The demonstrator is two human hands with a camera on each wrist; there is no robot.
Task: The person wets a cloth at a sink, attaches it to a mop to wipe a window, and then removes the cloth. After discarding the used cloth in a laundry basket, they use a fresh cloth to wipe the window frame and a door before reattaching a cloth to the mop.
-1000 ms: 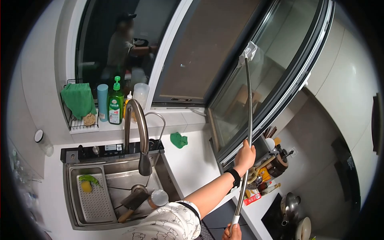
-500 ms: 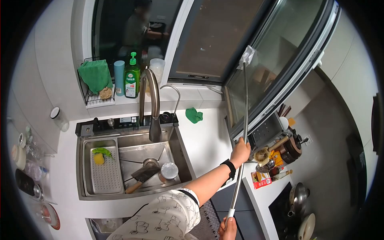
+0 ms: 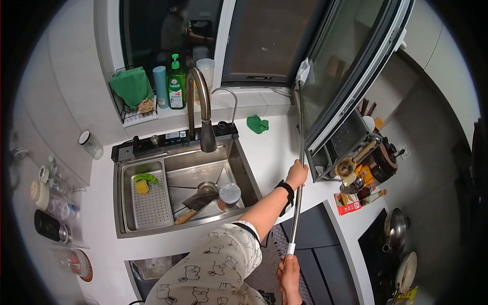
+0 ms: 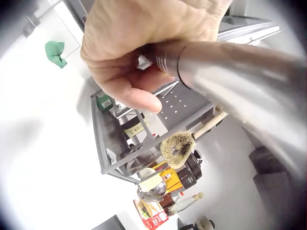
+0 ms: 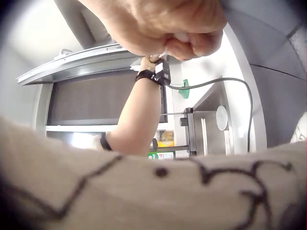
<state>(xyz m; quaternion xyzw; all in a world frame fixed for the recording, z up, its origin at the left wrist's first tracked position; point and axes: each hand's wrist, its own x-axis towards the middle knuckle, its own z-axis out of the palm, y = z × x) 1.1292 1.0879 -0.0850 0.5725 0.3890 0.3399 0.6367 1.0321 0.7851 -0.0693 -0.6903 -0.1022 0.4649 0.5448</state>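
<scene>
A long-handled mop (image 3: pixel 301 122) with a metal pole leans up along the open window's glass (image 3: pixel 335 46). Its white head (image 3: pixel 303 70) is at the lower hinge-side part of the pane. My left hand (image 3: pixel 296 174) grips the pole around its middle, and the left wrist view shows the thumb and fingers curled about the metal tube (image 4: pixel 230 72). Lower down, my right hand (image 3: pixel 288 274) holds the pole near its white grip collar (image 3: pixel 291 248). In the right wrist view the right hand (image 5: pixel 168 24) has curled fingers, with the pole mostly hidden.
To the left, a sink (image 3: pixel 244 178) holds a cleaver (image 3: pixel 201 200), a jar and a draining tray. The tall faucet (image 3: pixel 206 107) rises behind it. A green cloth (image 3: pixel 257 124) lies on the counter. Right of the pole stand a rack (image 3: pixel 345 137), brushes, bottles and a stove (image 3: pixel 378 244).
The mop head has slid down the pane toward its lower hinge-side corner. Both hands have come lower and nearer the body, still holding the pole. The head view has shifted.
</scene>
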